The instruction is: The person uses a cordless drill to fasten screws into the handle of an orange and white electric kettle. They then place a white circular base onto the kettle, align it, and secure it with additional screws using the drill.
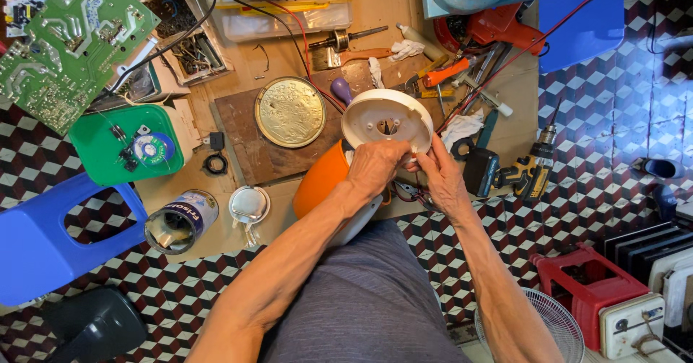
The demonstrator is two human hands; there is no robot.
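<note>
You are gripping the white base.
Your left hand and right hand are pinching fingers on its rim, orange body underneath.

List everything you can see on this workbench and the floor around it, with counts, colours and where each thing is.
Round base: 1, cream, bench centre, held in both hands.
Orange housing: 1, under the base, near edge.
Brass disc: 1, gold, on brown board, left of base.
Circuit board: 1, green, top left.
Green lid: 1, left, holding small parts.
Tin can: 1, blue and white, on its side, front left.
Drill: 1, yellow and black, right edge.
Blue stool: 1, floor left.
Red crate: 1, floor right.
Left hand: grip on base rim.
Right hand: fingers at base rim.
</note>
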